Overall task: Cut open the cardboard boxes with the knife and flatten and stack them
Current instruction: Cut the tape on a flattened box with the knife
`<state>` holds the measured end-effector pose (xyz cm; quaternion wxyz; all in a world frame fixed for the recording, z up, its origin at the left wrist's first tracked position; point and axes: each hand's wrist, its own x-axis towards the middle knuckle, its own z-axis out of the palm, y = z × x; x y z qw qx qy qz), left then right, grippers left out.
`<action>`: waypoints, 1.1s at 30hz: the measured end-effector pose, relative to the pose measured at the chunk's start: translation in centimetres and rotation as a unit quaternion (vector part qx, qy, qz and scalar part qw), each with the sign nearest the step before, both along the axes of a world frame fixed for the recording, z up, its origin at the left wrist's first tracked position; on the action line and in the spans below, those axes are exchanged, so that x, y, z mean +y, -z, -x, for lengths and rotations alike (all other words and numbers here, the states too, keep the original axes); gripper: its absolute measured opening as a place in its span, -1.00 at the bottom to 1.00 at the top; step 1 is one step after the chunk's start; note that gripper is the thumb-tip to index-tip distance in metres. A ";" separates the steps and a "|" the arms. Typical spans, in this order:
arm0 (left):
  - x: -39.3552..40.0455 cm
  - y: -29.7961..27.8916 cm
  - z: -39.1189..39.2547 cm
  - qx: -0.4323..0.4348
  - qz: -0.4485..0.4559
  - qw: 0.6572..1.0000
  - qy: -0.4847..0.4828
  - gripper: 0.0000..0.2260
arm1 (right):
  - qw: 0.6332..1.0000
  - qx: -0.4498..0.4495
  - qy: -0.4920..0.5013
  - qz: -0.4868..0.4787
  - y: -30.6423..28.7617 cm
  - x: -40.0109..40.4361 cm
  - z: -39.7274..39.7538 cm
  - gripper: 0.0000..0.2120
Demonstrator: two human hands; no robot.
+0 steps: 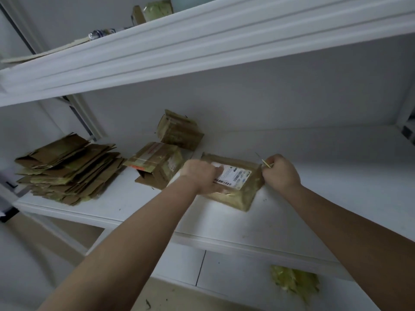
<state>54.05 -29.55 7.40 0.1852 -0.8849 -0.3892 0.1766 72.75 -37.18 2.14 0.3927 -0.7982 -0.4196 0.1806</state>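
A taped cardboard box (241, 194) with a white shipping label (235, 177) lies on the white shelf (314, 198). My left hand (202, 176) presses down on its left part, fingers partly curled over the label. At the box's right end, my right hand (280, 172) grips a thin knife (265, 163) whose blade pokes out above the fist beside the box's top right corner. Two more unopened boxes stand behind, one (157, 164) just left and one (179, 130) against the back wall. A stack of flattened boxes (67, 169) sits at the shelf's left end.
An upper shelf (202, 41) overhangs the work area and carries a small box (152, 11), a bottle (101, 33) and flat cardboard. A wad of yellowish tape scraps (294, 281) lies on the floor below the shelf edge. A wall closes the back.
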 end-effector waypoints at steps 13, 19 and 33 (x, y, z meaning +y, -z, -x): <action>2.3 2.9 2.2 -0.215 0.199 0.950 -0.106 -0.19 | 0.997 0.048 -0.023 -0.049 3.0 -0.2 -1.3 -0.88; 1.4 3.1 0.9 -0.207 0.034 0.959 -0.190 -0.30 | 0.995 0.069 -0.012 -0.064 3.8 0.6 -1.2 -0.82; 1.4 3.4 1.2 -0.199 0.044 0.963 -0.177 -0.28 | 0.985 0.159 -0.035 -0.046 4.9 3.8 1.7 -0.85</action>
